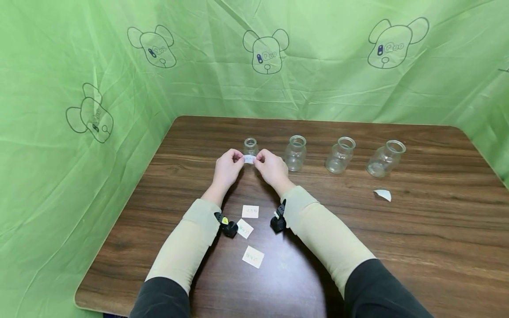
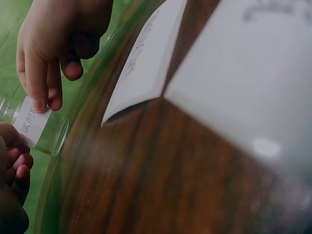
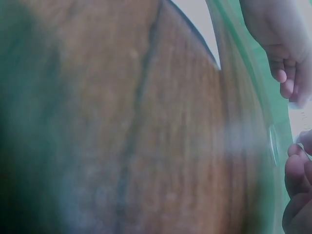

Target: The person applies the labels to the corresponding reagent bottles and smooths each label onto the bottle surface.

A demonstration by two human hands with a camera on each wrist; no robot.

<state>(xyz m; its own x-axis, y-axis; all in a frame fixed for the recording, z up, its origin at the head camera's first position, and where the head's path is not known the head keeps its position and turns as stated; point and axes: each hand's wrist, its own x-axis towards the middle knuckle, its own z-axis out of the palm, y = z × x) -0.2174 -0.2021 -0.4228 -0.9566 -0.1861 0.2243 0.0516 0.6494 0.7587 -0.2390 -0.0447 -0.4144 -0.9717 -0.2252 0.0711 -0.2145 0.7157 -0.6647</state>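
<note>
Between both hands, a small white paper label with handwritten characters is stretched, slightly bowed, in front of the smallest glass jar. My left hand pinches the label's left end. The right hand pinches its other end. In the left wrist view the label runs between the fingers of the right hand and the left hand. Whether it touches the glass I cannot tell. The right wrist view catches both hands only at its right edge, the label between them.
Three larger glass jars stand to the right in a row. Several paper labels lie on the brown wooden table between the forearms. A curled white paper piece lies at right.
</note>
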